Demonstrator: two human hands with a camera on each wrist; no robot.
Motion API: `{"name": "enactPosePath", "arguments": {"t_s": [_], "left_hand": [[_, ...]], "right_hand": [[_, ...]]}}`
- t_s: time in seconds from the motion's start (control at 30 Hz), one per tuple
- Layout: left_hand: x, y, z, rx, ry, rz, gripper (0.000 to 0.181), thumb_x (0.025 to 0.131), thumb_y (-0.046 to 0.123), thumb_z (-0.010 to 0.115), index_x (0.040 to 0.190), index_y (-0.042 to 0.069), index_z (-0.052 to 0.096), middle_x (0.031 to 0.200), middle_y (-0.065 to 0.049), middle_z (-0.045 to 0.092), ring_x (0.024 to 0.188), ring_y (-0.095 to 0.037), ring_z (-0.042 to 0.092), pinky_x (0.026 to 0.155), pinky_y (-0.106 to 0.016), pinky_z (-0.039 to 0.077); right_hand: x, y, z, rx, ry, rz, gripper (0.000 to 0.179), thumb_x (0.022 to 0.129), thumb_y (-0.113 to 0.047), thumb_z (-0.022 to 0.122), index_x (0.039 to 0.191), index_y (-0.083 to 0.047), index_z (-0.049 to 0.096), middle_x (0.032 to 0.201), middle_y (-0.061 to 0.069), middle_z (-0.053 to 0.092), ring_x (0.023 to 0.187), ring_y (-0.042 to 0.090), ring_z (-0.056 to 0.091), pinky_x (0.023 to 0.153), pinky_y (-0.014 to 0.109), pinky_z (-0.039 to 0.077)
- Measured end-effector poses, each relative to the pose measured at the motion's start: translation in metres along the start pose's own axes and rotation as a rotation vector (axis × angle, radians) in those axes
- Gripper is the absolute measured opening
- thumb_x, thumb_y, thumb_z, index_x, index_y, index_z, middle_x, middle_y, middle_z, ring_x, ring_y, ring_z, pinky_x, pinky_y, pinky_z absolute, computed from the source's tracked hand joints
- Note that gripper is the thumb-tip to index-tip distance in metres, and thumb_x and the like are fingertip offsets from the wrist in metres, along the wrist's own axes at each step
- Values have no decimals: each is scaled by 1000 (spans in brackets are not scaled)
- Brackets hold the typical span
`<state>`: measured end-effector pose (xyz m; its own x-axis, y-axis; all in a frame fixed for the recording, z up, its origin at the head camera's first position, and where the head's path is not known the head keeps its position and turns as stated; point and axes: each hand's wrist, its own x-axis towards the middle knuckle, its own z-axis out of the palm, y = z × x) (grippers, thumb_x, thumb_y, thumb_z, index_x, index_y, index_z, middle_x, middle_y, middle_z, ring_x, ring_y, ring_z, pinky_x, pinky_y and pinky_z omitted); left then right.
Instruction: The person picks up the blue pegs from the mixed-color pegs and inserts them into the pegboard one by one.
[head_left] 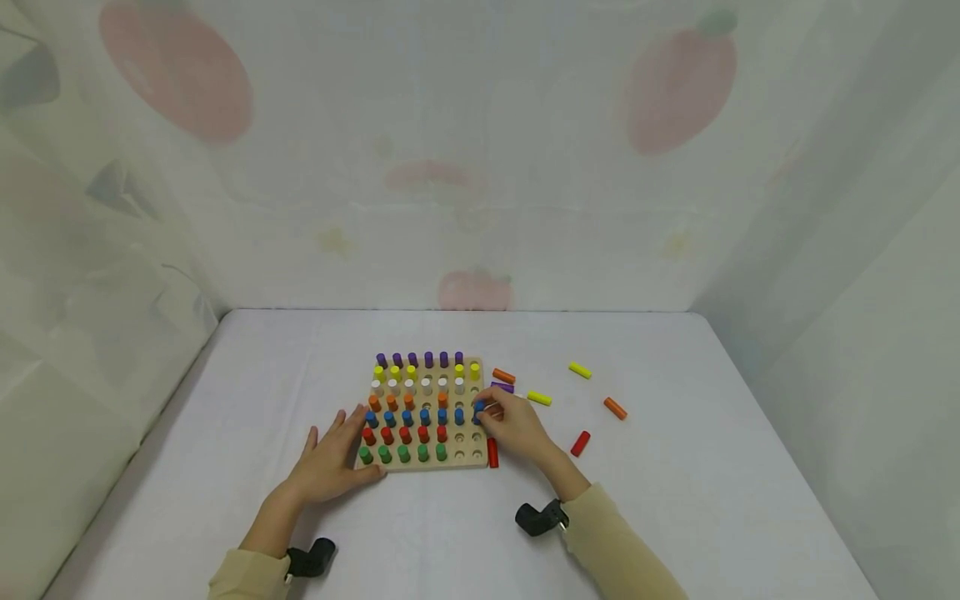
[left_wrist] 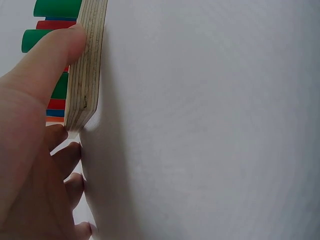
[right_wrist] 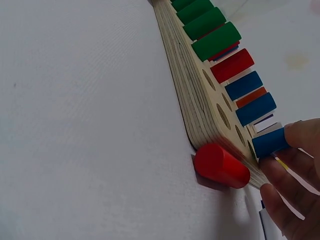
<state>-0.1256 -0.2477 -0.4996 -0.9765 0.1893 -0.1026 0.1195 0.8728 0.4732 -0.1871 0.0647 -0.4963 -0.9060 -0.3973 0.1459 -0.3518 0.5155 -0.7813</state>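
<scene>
A wooden pegboard [head_left: 427, 466] stands on the table with rows of colored pegs upright in its holes. My right hand [head_left: 516, 423] pinches a blue peg [right_wrist: 270, 143] between thumb and fingers at the right end of the blue row. That peg's lower end is at a hole; how deep it sits I cannot tell. My left hand [head_left: 330, 463] rests at the board's front left corner, fingers spread along the left side. Its thumb [left_wrist: 70, 42] presses the front edge by a green peg [left_wrist: 37, 41].
A red peg [right_wrist: 220, 165] lies against the board's right side. Farther right are loose yellow [head_left: 580, 370], orange [head_left: 616, 408] and red [head_left: 581, 443] pegs. Near the board's back right corner lie an orange peg [head_left: 504, 376], a purple one [head_left: 501, 387] and another yellow one [head_left: 539, 398].
</scene>
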Motion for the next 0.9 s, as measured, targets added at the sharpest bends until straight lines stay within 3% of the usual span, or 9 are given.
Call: {"name": "enactPosePath", "arguments": {"t_s": [0.5, 0.9], "left_hand": [[-2, 3, -2, -4, 1, 5, 102, 68, 55, 72, 145, 6, 26, 150, -15, 25, 138, -41, 14, 104, -68, -1], [-2, 3, -2, -10, -1, 4, 101, 69, 53, 73, 145, 6, 26, 150, -15, 26, 138, -40, 14, 103, -68, -1]], "right_hand": [[2, 2, 2, -73, -27, -43, 18, 87, -13, 62, 105, -15, 60, 94, -4, 65, 83, 5, 59, 75, 20, 51], [1, 0, 3, -130, -63, -21, 18, 88, -14, 60, 106, -15, 60, 98, -2, 65, 86, 5, 58, 79, 20, 51]]}}
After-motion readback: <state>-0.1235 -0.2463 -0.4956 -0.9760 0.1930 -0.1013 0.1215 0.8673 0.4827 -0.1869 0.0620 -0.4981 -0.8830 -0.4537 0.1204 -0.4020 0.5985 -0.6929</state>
